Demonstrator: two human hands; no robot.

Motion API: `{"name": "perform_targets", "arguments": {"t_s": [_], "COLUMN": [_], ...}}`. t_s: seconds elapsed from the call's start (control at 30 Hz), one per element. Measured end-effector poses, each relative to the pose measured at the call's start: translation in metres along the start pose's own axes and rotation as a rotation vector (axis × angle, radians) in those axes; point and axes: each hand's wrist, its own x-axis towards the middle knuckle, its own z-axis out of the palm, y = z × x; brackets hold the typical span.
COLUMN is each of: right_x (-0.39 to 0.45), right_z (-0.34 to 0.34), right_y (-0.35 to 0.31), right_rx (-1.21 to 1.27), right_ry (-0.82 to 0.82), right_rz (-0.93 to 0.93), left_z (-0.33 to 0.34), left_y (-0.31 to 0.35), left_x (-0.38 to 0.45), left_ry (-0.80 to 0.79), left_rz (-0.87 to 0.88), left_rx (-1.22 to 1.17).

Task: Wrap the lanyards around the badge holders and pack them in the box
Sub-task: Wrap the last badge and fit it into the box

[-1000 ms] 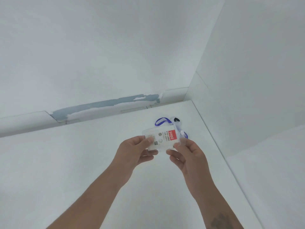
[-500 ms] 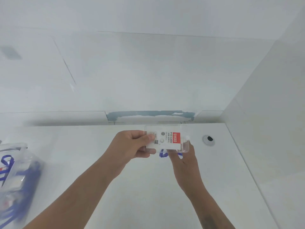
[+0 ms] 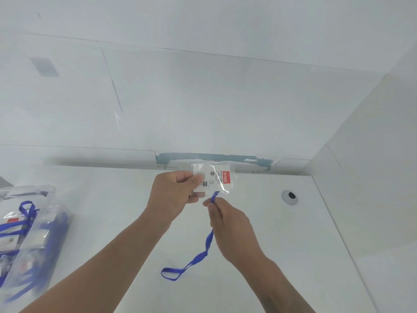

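Badge holder (image 3: 212, 179) pinched by left hand (image 3: 174, 194), right hand (image 3: 228, 222) pinching blue lanyard (image 3: 191, 260) above white table (image 3: 112, 211).

The clear box (image 3: 33, 233) runs off the left edge, its contents a blur of blue straps and cards behind glare. Small print on the badge holder (image 3: 212, 179) is too fine to read. The left hand (image 3: 173, 195) covers that holder's left end, and the lanyard (image 3: 198, 256) vanishes behind the right hand (image 3: 228, 224). Both forearms are cut by the bottom edge.
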Motion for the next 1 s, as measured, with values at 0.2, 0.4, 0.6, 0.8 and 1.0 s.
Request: {"name": "perform_targets", "arguments": {"t_s": [0.2,0.4,0.6,0.8,1.0], "right_x": [-0.005,0.014,0.033,0.039,0.007], "right_z": [-0.02,-0.066,-0.101,-0.075,0.007], "right_y": [-0.018,-0.035,-0.044,-0.014,-0.006], "right_rx": [-0.166,-0.353,-0.193,0.56,0.735], "right_ry": [-0.185,-0.242,-0.273,-0.239,-0.16], "right_rz": [-0.035,-0.156,-0.189,0.014,0.18], "left_z": [-0.007,-0.018,-0.027,-0.041,-0.041], "left_y": [-0.018,-0.018,-0.013,-0.006,-0.004], "left_x": [0.003,0.0,-0.014,-0.023,-0.006], "left_ry": [0.036,-0.077,-0.345,-0.448,-0.112], "left_rz": [0.171,0.169,0.045,-0.106,-0.128], "left_rx": [0.449,0.507,0.354,-0.044,-0.29]}}
